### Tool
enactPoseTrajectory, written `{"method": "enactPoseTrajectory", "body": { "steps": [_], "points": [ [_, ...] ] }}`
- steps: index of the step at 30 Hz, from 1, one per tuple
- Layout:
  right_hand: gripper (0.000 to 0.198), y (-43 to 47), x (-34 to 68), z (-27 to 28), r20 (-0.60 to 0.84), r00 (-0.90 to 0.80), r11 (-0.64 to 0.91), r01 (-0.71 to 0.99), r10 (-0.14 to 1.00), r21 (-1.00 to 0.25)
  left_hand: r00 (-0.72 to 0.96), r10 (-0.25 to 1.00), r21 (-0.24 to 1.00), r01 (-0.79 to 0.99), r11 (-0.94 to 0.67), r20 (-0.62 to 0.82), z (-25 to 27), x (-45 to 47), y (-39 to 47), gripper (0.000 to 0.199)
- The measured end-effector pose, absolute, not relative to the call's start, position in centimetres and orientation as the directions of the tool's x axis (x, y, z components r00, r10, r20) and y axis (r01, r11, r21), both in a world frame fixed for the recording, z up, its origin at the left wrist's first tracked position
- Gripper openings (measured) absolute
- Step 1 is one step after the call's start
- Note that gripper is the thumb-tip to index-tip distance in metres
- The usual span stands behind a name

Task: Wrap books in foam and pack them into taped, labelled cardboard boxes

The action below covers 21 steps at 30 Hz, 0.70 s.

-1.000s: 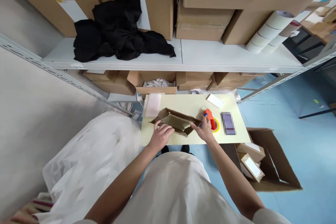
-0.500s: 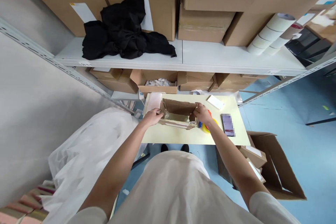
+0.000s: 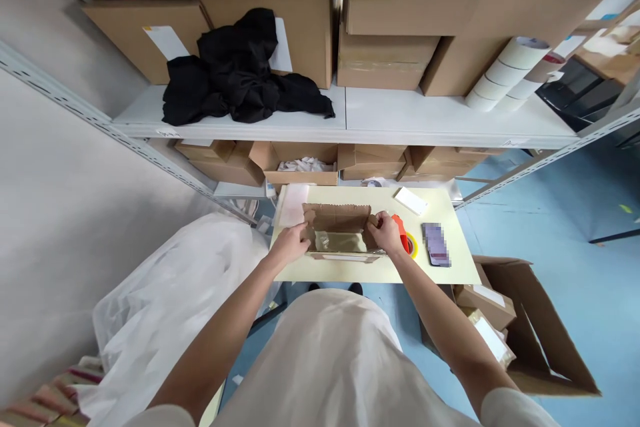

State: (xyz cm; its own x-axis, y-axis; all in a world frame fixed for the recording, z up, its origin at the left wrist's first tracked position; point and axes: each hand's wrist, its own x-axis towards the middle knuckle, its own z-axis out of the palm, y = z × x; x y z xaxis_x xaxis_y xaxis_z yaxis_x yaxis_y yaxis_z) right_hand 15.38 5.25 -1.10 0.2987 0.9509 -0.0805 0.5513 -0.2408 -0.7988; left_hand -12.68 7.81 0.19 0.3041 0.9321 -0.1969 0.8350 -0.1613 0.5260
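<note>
A small open cardboard box (image 3: 337, 217) rests on the pale yellow table (image 3: 320, 273) in front of me, its opening facing up. At its left end, my left hand (image 3: 291, 244) grips the edge with bent fingers. My right hand (image 3: 385, 233) pinches the flap at the right end. Inside the box I see something pale or shiny, too unclear to name. Just right of my right hand lies an orange-red tape dispenser (image 3: 401, 232) with a yellow-rimmed tape roll (image 3: 411, 245).
A phone (image 3: 436, 244) and a white flat box (image 3: 411, 201) lie on the table's right side. Shelves with cartons (image 3: 390, 60) and black cloth (image 3: 240, 73) rise behind. White plastic sheeting (image 3: 175, 287) bulges at left; a large open carton (image 3: 545, 333) stands on the floor at right.
The box has come slightly nearer and tipped, so more of its inside shows. Both hands stay on its ends. The camera view has shifted up a little.
</note>
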Motion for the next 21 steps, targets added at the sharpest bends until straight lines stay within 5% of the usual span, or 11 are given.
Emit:
{"method": "enactPoseTrajectory", "body": {
  "steps": [5,11,17,21],
  "points": [
    [0.02,5.2,15.6,-1.7,-0.063,0.177,-0.156,0.582,0.982,-0.798,0.384,0.897,0.68,0.719,-0.141,-0.219,-0.2,-13.1,8.3,0.058],
    [0.04,4.1,18.2,-1.9,-0.019,-0.173,0.06,0.436,0.985,-0.898,0.636,0.763,0.687,0.606,-0.401,-0.115,-1.5,-14.0,7.5,0.089],
    [0.055,1.6,20.7,-2.1,-0.007,-0.331,0.06,0.193,0.943,-0.979,0.489,0.87,0.731,0.57,-0.376,0.066,-2.8,-13.7,7.1,0.034],
    [0.046,1.1,18.8,-3.1,-0.012,-0.085,0.018,0.348,0.996,-0.937,0.244,0.956,0.79,0.547,-0.276,0.165,-4.0,-13.0,6.5,0.031]
  ]
}}
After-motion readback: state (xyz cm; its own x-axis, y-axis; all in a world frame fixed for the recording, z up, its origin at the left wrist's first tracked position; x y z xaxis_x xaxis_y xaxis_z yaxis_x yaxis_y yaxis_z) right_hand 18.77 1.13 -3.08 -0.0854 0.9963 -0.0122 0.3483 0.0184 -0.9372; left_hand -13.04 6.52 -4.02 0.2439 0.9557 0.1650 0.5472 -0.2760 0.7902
